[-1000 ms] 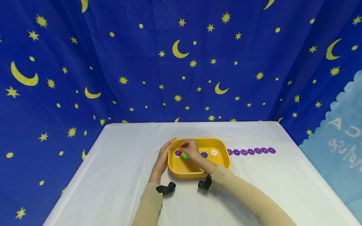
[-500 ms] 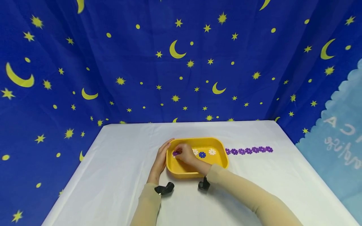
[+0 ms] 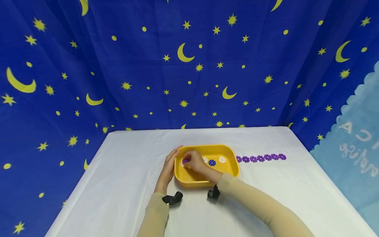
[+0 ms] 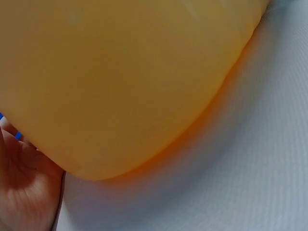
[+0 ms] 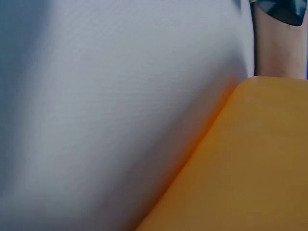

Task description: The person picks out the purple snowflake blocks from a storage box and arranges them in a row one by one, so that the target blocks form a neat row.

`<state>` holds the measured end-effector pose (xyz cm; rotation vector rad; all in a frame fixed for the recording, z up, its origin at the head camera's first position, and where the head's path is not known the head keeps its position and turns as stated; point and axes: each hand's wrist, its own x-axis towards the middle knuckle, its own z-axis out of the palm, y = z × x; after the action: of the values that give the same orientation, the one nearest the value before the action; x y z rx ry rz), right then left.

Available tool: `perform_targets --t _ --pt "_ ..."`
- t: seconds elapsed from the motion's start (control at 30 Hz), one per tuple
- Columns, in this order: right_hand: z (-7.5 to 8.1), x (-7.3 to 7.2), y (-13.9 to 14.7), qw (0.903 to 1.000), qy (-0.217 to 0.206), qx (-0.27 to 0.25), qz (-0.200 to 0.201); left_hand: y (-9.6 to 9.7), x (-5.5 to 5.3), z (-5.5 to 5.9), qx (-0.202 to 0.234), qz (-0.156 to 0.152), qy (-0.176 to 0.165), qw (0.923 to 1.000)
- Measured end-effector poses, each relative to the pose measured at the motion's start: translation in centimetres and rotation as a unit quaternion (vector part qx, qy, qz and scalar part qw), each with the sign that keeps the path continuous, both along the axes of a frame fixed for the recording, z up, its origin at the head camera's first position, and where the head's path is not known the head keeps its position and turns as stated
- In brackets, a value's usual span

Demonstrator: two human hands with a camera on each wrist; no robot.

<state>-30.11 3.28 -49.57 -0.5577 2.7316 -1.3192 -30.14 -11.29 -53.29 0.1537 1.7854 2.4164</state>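
Observation:
A yellow plastic tub (image 3: 195, 185) stands on the table. Along its left wall lies my left hand (image 3: 168, 166), fingers straight and touching the outside; the left wrist view shows its palm (image 4: 26, 190) against the yellow side (image 4: 120, 96). My right hand (image 3: 195, 161) reaches into the tub's left part and pinches a purple flower-shaped disc (image 3: 185, 161) between thumb and fingers. A bit of white shows just under that disc. Right of the hand, on the tub floor, lie a blue flower disc (image 3: 212, 163), a white one (image 3: 222, 159) and another white one (image 3: 205, 160), partly hidden.
A row of several purple flower discs (image 3: 260, 158) runs right from the tub across the white tablecloth (image 3: 124, 164). Blue cloth with yellow moons and stars (image 3: 189, 79) closes off the back and sides. Only tub wall and cloth show in the right wrist view.
My right hand has moved down and left in the tub and has taken the purple disc. A green piece seen earlier below it is now out of sight. The left hand stays put.

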Motion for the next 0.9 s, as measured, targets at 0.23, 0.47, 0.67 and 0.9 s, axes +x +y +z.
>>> perform_targets --t 0.23,0.47,0.67,0.9 --pt "0.6 0.2 1.1 0.9986 0.032 -0.041 -0.008 0.1 -0.1 -0.2 -0.006 0.001 0.009 0.9999" --pt "2.3 1.0 4.8 0.9794 0.105 -0.153 -0.080 0.2 -0.1 -0.1 -0.004 0.010 -0.001 0.9999" --pt "4.1 1.2 10.4 0.9517 0.110 -0.206 -0.199 0.2 -0.2 0.0 -0.005 0.008 -0.004 0.9999" --pt "3.8 0.9 18.4 0.9124 0.134 -0.198 -0.332 0.1 -0.2 -0.2 0.000 0.001 -0.005 1.0000"
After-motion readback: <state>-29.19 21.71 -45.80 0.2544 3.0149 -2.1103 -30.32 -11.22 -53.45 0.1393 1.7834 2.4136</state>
